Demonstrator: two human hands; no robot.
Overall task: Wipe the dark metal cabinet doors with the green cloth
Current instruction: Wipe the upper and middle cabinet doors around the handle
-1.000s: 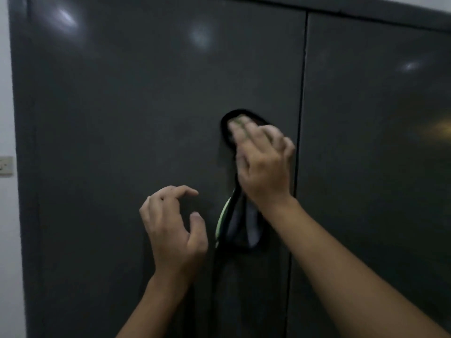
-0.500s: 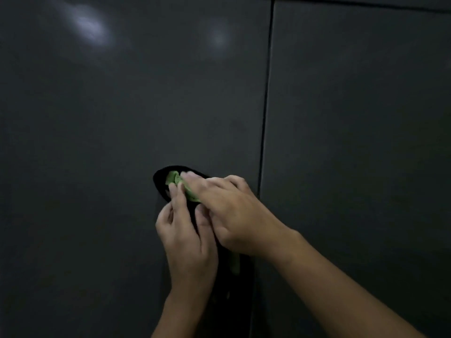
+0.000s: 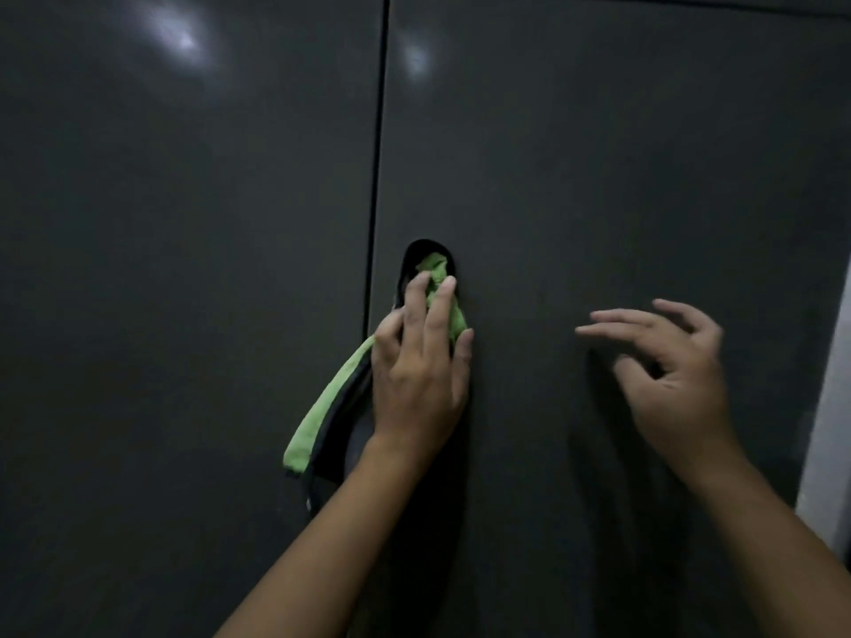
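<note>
Okay, cloth (image 3: pixel 322 402): green with a dark backing, flattened against the right door (image 3: pixel 598 177), just right of the seam (image 3: pixel 377 177) that splits it from the left door (image 3: pixel 184 269). The top end is bunched up and pokes out above the hand. The long tail hangs loose, down and to the left, across the line of the seam. My read: only the patch under the palm does any work, and the rest just dangles.

Left hand (image 3: pixel 416 384) lies on top of the cloth, fingers straight and a bit spread, pressing it into the metal. It isn't a fist, and I see no wrap-around grip, though some green shows between two fingers. A flat press makes sense for wiping: more cloth meets the panel, and the pressure stops it sliding down a vertical face.

Right hand (image 3: pixel 677 384) is well apart from the cloth, off to the right at about the same height, with fingers loose and fanned, holding nothing. Can't tell whether it touches the door. So the hands are apart, one on the cloth and one free.

Further out, glare (image 3: pixel 175 34) sits high on the doors, and a pale wall (image 3: pixel 829 430) strip shows at the right edge. I judge the wiping is on the right door near the seam. How much of either door is done I can't tell.
</note>
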